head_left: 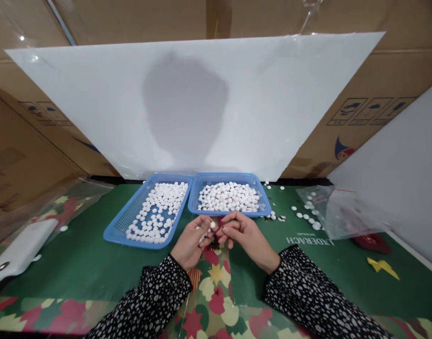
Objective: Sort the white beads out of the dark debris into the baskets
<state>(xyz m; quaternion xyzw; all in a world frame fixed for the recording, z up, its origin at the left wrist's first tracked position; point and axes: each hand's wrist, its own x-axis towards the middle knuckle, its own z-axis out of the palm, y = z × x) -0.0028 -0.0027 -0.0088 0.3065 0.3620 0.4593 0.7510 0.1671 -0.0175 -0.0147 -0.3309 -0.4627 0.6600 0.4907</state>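
Note:
My left hand [193,241] is closed around several white round pieces, one of them [212,225] showing at the fingertips. Close beside it on the right, my right hand [242,234] has its fingers curled, the thumb and index finger near each other; whatever they may hold is hidden. Behind my hands is a blue basket [264,197] with many white pieces [228,197] piled in it. Another blue basket [113,231] stands at an angle to the left, with white pieces [168,194] spread over its bottom. Small dark crumbs lie under my fingertips.
Loose white pieces [306,216] lie on the green mat [78,263] at right, near a clear plastic bag [350,214]. Yellow scraps [382,267] and a dark red object [372,243] are farther right. A white device [23,249] lies at left. A white board [258,108] stands behind.

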